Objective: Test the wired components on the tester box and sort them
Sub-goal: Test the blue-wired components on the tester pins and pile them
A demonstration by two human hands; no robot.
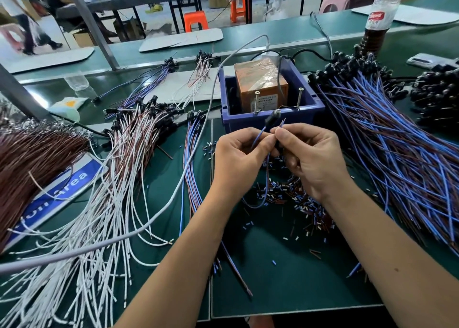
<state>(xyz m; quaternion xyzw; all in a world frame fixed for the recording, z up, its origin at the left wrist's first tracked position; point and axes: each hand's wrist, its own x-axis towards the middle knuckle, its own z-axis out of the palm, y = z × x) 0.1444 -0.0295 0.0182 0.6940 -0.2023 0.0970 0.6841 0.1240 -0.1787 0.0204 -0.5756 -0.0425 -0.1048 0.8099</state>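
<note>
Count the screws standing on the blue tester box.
2. One screw stands at the front rim of the blue tester box, left of centre; the other screw stands to its right. More may be hidden behind the orange unit.

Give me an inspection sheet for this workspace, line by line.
Surface: green bench mat, seamed.
Job's things: blue tester box with two screws; one blue-wired component held before it; blue-wire pile right; white-wire pile left.
Clutter: cut insulation bits, bottle, phone.
Grippers: left hand and right hand pinch the component's wires.
Cables: grey cable crosses left.
Surroundings: orange stools, a person passing.
</note>
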